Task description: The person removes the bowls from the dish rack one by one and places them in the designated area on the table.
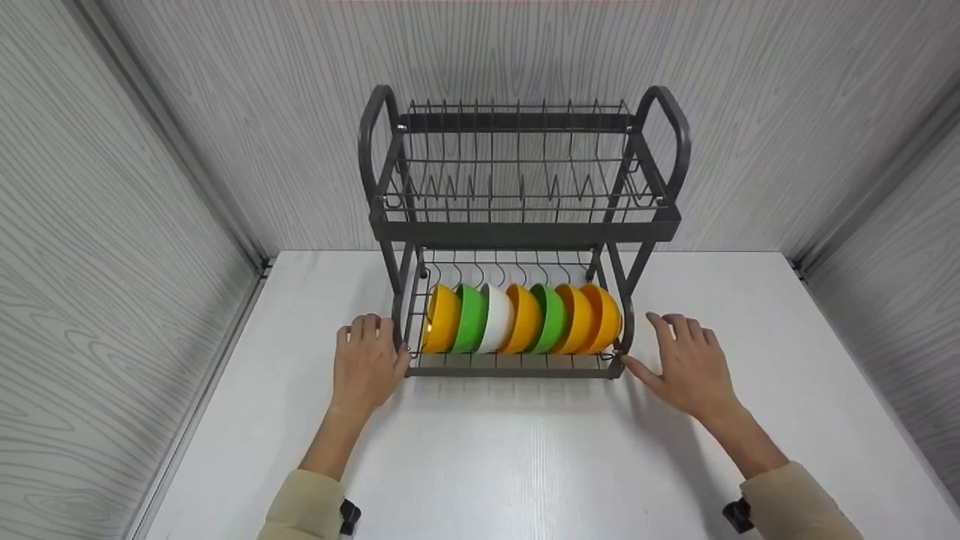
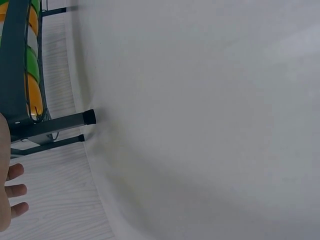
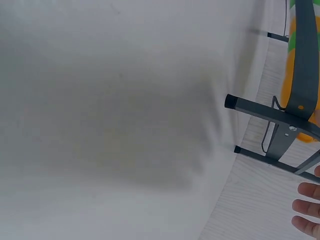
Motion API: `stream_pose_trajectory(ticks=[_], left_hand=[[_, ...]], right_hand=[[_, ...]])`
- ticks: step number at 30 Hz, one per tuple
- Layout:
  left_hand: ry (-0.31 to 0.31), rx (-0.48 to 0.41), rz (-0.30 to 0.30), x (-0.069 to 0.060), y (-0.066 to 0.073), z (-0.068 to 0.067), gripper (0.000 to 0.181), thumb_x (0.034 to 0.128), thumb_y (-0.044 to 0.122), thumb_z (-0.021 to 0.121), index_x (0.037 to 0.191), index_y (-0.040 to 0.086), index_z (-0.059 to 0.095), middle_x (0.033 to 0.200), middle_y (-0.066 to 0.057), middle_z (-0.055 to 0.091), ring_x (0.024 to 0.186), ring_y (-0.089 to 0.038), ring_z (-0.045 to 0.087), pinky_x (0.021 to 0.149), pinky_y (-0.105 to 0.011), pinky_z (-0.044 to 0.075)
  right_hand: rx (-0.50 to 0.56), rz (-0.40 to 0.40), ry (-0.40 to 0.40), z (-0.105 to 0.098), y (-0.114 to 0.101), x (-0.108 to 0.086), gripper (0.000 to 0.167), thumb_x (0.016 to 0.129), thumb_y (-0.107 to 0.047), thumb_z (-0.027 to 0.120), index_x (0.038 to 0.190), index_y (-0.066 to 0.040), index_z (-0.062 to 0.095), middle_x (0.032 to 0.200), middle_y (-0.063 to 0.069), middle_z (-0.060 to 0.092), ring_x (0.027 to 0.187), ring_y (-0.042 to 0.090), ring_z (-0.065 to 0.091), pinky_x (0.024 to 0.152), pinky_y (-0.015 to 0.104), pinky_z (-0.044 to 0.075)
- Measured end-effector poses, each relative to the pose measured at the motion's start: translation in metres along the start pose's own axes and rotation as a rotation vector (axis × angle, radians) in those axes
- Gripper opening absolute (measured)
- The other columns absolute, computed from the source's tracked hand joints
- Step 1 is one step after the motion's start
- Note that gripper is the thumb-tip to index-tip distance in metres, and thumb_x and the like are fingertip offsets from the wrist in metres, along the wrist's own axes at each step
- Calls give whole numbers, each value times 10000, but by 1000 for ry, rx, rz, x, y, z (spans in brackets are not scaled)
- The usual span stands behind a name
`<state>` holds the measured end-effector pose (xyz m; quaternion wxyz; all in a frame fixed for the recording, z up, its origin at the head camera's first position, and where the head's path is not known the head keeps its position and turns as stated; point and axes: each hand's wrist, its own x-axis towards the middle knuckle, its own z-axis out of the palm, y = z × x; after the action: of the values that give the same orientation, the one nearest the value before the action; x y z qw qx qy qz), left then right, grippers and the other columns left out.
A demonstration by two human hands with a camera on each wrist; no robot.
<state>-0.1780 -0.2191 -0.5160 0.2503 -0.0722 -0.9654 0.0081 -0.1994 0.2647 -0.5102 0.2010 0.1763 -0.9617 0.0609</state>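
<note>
A dark two-tier dish rack (image 1: 525, 235) stands on the white table. Along its lower tier, several bowls lean on edge in one row: yellow-orange (image 1: 442, 321), green (image 1: 471, 321) and white (image 1: 496, 321). My left hand (image 1: 365, 366) is at the rack's lower left front corner, its thumb at the frame and its other fingers loosely extended outside. At the opposite corner, my right hand (image 1: 694, 369) has its thumb tip at the frame, with the other fingers spread away from it. Both wrist views show loose fingers beside the rack's feet (image 2: 89, 117); the thumbs' contact is partly hidden.
The rack's upper wire tier (image 1: 517, 161) holds no dishes. Grey wood-grain panels (image 1: 135, 247) enclose the white tabletop (image 1: 517, 457) at the back and both sides. Beige sleeves (image 1: 304, 506) cover the forearms.
</note>
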Motion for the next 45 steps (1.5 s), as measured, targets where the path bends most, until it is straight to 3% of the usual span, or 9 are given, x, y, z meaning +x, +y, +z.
stream_pose_trajectory(ticks=[11,22,38,45], left_hand=[[0,-4,1,1,0,1,354,987,292,624,1157,-14,573,1137,-253,655,1105,-416,623,923,-535,523],[13,7,12,-1,0,0,382,983,316,642,1165,-15,585,1147,-256,662,1120,-418,626,932,-533,529],[2,16,17,1,0,0,386,986,324,632,1164,-16,582,1159,-259,657,1130,-418,624,939,-535,518],[-20,13,6,1,1,-1,386,985,317,613,1173,-18,570,1151,-256,654,1123,-417,617,947,-538,521]], right_hand=[[-71,-89,19,-20,9,0,863,838,-630,752,1443,-60,522,1279,228,634,1190,441,607,963,594,537],[-108,-153,52,-33,1,6,902,822,-638,735,1473,-53,516,1323,225,623,1202,446,601,987,591,534],[-177,-237,65,-40,-14,24,953,817,-703,719,1478,-49,513,1375,225,633,1223,450,621,993,580,557],[-188,-281,92,-37,-20,32,966,801,-711,742,1461,-42,518,1301,211,654,1164,434,638,961,561,568]])
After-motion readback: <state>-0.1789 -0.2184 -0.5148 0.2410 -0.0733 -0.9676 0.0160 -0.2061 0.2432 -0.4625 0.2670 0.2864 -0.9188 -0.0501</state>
